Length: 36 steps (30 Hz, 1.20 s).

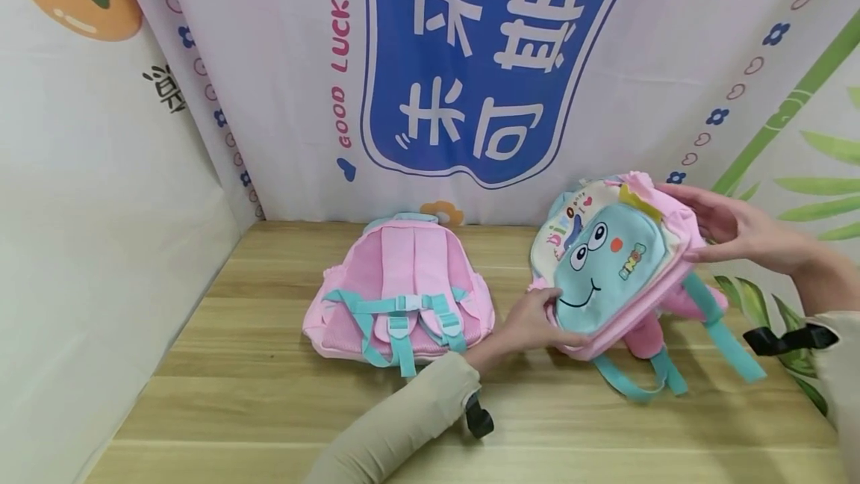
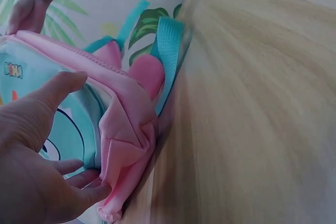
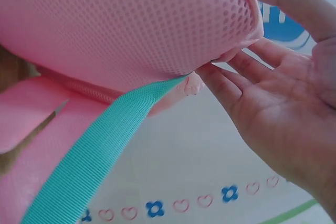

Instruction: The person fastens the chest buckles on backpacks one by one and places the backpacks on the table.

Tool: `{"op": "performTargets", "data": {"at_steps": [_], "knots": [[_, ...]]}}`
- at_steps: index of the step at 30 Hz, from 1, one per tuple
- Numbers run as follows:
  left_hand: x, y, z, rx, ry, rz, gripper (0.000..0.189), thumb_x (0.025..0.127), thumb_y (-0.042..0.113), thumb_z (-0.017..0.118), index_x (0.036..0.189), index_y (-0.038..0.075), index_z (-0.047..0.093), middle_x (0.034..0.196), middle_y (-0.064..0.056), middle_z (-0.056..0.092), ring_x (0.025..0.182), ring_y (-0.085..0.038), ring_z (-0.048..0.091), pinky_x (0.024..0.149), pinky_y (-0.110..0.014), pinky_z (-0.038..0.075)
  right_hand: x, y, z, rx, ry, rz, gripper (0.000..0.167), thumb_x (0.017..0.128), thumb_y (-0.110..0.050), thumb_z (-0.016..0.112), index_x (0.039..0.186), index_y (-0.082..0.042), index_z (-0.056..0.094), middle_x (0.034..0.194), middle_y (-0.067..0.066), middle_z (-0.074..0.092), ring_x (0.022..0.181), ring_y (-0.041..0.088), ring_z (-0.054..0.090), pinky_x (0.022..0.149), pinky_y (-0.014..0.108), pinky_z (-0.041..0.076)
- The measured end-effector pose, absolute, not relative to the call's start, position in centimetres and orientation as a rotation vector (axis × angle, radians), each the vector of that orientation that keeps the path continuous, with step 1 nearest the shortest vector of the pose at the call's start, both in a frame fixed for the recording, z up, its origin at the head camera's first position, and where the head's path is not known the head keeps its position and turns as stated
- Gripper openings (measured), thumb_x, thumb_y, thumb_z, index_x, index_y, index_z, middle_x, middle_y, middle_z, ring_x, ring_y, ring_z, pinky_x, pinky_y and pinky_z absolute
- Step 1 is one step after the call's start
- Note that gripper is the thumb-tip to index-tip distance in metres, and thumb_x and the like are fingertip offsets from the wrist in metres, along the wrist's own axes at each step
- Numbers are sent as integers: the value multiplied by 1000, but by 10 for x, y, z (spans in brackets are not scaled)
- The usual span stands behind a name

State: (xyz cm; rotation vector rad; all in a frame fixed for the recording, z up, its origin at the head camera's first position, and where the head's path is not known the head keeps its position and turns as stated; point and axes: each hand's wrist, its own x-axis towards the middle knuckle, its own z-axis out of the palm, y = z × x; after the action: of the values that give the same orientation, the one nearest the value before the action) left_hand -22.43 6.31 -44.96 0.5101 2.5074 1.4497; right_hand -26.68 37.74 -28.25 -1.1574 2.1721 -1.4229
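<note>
A small pink and light-blue backpack (image 1: 608, 260) with a smiling cartoon face is tilted at the right of the table, front panel turned up. My right hand (image 1: 746, 226) grips its upper right edge; in the right wrist view the thumb and fingers (image 3: 247, 69) pinch a corner beside the pink mesh back (image 3: 157, 24). At the lower left side, my left hand (image 1: 531, 323) holds the bag, thumb over the front panel and fingertips (image 2: 94, 190) against the pink side. Pink shoulder straps with teal webbing (image 1: 732, 349) hang from its underside.
A second pink backpack (image 1: 413, 282) lies left of centre on the wooden table (image 1: 269, 409), its back and buckled teal straps facing up. Printed cloth (image 1: 302, 95) hangs behind the table and along both sides. A black band (image 1: 478, 417) dangles at the left sleeve.
</note>
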Motion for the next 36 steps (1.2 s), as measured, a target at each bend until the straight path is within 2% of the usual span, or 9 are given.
{"op": "performTargets", "data": {"at_steps": [6, 10, 14, 18, 23, 27, 31, 33, 36], "knots": [[-224, 71, -455, 579, 2484, 1509, 91, 70, 40, 94, 146, 9, 54, 144, -3, 61, 126, -8, 56, 105, -20, 45, -266, 355, -266, -1149, 2316, -1307, 91, 84, 25, 61, 161, 0, 19, 163, 0, 33, 137, 1, 49, 99, 17, 51], [-225, 76, -459, 604, 2439, 1582, 87, 70, 36, 94, 144, 10, 56, 138, 0, 63, 119, -4, 57, 102, -18, 45, -263, 338, -257, -1109, 2461, -1175, 89, 84, 17, 68, 160, -7, 27, 159, 0, 40, 132, 2, 53, 97, 16, 51], [-225, 77, -462, 623, 2388, 1645, 81, 70, 32, 94, 140, 10, 59, 130, 4, 66, 110, -2, 58, 98, -16, 45, -259, 321, -249, -1083, 2564, -1066, 88, 85, 9, 74, 160, -12, 32, 155, -6, 46, 128, 0, 56, 95, 15, 50], [-225, 74, -463, 663, 2347, 1688, 75, 71, 27, 94, 135, 8, 61, 118, 3, 67, 102, -7, 60, 88, -15, 48, -255, 306, -244, -1074, 2623, -997, 87, 84, 3, 77, 158, -16, 35, 153, -13, 47, 128, -6, 52, 97, 9, 45], [-223, 67, -461, 714, 2336, 1674, 69, 72, 26, 93, 131, 9, 62, 108, 1, 66, 96, -12, 60, 77, -14, 47, -251, 290, -242, -1078, 2663, -950, 87, 83, -2, 81, 157, -21, 39, 155, -1, 47, 129, -9, 48, 101, 5, 37], [-220, 59, -451, 705, 2361, 1655, 76, 73, 28, 92, 138, 11, 56, 120, -1, 65, 107, -14, 62, 87, -20, 51, -248, 282, -242, -1090, 2681, -934, 89, 82, -5, 83, 157, -24, 39, 157, 10, 45, 130, -10, 47, 101, 4, 36], [-216, 49, -433, 682, 2395, 1674, 89, 74, 29, 92, 149, 14, 46, 140, -6, 59, 126, -23, 58, 103, -32, 51, -248, 277, -244, -1105, 2679, -951, 88, 82, -5, 82, 156, -24, 40, 157, 10, 45, 130, -10, 46, 100, 4, 37], [-215, 42, -420, 680, 2412, 1692, 96, 75, 30, 91, 154, 14, 39, 146, -9, 54, 131, -24, 55, 107, -31, 49, -249, 273, -247, -1143, 2680, -957, 87, 81, -4, 82, 156, -22, 41, 157, 11, 45, 130, -9, 47, 101, 5, 38], [-214, 31, -399, 654, 2425, 1746, 103, 77, 32, 89, 160, 18, 30, 150, -7, 49, 132, -19, 52, 107, -29, 47, -248, 266, -250, -1210, 2678, -957, 86, 81, -4, 83, 155, -20, 42, 155, 13, 47, 131, -10, 46, 101, 5, 39]]}}
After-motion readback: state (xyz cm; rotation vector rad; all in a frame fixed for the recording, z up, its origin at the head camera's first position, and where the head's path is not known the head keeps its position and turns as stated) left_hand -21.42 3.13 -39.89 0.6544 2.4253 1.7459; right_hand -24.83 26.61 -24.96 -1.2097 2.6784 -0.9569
